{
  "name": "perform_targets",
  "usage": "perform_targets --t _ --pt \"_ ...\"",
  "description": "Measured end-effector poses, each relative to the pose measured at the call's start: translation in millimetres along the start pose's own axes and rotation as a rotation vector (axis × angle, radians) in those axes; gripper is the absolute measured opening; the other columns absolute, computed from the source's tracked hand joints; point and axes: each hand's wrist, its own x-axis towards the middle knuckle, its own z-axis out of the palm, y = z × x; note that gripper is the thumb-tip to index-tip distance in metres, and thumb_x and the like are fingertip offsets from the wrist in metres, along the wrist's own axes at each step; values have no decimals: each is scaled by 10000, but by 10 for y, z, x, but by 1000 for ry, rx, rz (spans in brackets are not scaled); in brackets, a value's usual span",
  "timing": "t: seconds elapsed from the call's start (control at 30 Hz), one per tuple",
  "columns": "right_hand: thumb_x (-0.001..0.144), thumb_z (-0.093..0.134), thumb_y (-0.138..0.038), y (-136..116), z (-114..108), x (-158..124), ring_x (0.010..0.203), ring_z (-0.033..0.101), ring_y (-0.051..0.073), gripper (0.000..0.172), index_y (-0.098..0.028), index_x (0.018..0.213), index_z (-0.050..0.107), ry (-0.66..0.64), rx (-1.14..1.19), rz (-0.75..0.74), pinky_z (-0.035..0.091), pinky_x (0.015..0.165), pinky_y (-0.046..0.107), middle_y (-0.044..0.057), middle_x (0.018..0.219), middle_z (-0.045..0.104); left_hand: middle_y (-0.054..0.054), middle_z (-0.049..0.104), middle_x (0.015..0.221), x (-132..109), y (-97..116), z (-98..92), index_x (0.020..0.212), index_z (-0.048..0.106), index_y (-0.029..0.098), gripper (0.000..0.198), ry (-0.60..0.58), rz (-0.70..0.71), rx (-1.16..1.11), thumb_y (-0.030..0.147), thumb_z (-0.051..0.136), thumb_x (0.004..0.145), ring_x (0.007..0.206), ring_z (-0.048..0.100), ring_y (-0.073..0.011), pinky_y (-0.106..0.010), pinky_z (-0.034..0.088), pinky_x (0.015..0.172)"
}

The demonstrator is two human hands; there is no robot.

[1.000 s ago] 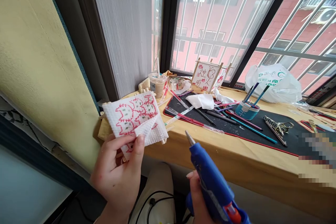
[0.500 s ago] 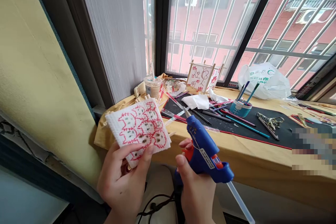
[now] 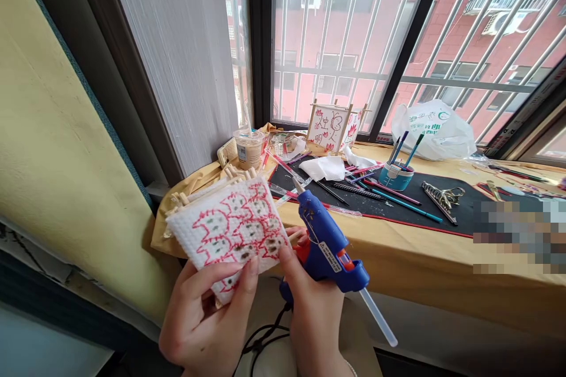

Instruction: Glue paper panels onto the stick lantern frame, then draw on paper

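Observation:
My left hand [image 3: 212,318] pinches the lower part of a white textured panel [image 3: 230,230] drawn with red cat outlines. Thin wooden sticks [image 3: 241,175] show along its top edge. Closed round a blue hot glue gun [image 3: 325,235] is my right hand [image 3: 312,312], its thumb touching the panel's right edge. The gun's nozzle points up and away, to the right of the panel and apart from it. A clear glue stick [image 3: 379,318] juts from the gun's rear. The trigger is mostly hidden by my fingers.
On the yellow-covered table [image 3: 398,241] lies a black mat [image 3: 464,206] with pens, tissues and a hair clip [image 3: 442,197]. Behind stand a drink cup [image 3: 248,150], a drawn paper lantern [image 3: 327,128], a teal pen holder [image 3: 395,178] and a plastic bag [image 3: 435,129]. A black cord [image 3: 265,336] hangs below.
The glue gun and my right hand have moved left toward the panel, and my right thumb now meets its edge. The panel has tilted, showing more sticks on top. The view has shifted slightly.

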Motion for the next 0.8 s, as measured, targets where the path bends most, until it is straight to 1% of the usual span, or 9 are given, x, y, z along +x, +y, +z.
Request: perform_targets --t 0.1,0.17,0.3,0.4,0.47,0.57,0.67,0.73,0.8 --pt "627 682 -330 -11 6 -30 543 575 140 203 -135 663 637 12 -5 -37 444 433 215 31 632 628 -14 669 785 -30 12 13 766 631 141 191 28 -44 -14 65 746 635 654 636 -135 -245 543 577" --pt "622 682 -354 -20 16 -46 535 579 147 229 -132 663 646 30 -30 -25 441 416 216 38 615 633 -5 665 773 -36 15 18 764 628 141 183 37 -81 -21 70 743 640 643 635 -124 -224 540 566" --pt "582 699 -394 22 23 -94 449 551 136 263 -141 588 627 74 -111 16 458 414 228 21 520 607 28 641 705 0 7 22 748 622 151 159 49 -187 -48 102 738 650 610 624 -95 -177 533 562" --pt "596 682 -452 126 0 -157 427 548 134 302 -161 562 612 141 -147 -38 460 415 226 6 487 592 42 633 663 38 -11 29 727 609 159 173 74 -300 -52 154 755 634 575 620 -92 -162 527 534" --pt "622 661 -476 185 -25 -183 483 584 151 307 -173 594 625 173 -182 -87 476 451 232 11 518 614 46 629 645 44 -32 33 718 598 163 187 67 -366 -64 189 760 628 575 624 -99 -162 525 526" --pt "630 679 -418 200 -55 -163 507 598 157 248 -175 638 628 135 -229 -124 476 458 231 12 550 634 48 623 642 7 -75 28 719 588 167 196 35 -409 -106 218 756 631 578 624 -104 -165 526 529" --pt "650 677 -314 157 -49 -121 510 602 146 169 -165 707 623 73 -211 -176 480 468 227 17 614 660 46 616 669 -43 -93 18 739 586 167 231 40 -388 -146 197 770 603 579 621 -104 -174 534 543" --pt "689 647 -288 140 -24 -122 554 614 143 133 -171 731 601 122 -168 -198 496 514 232 16 668 664 45 631 701 -50 -72 19 804 573 182 295 74 -423 -233 199 779 594 589 629 -110 -178 538 536" --pt "713 628 -284 148 2 -151 551 600 126 124 -182 725 557 191 -106 -205 493 526 229 3 687 647 40 659 717 -33 -39 25 865 535 208 359 110 -554 -370 275 782 612 585 639 -121 -156 507 453"
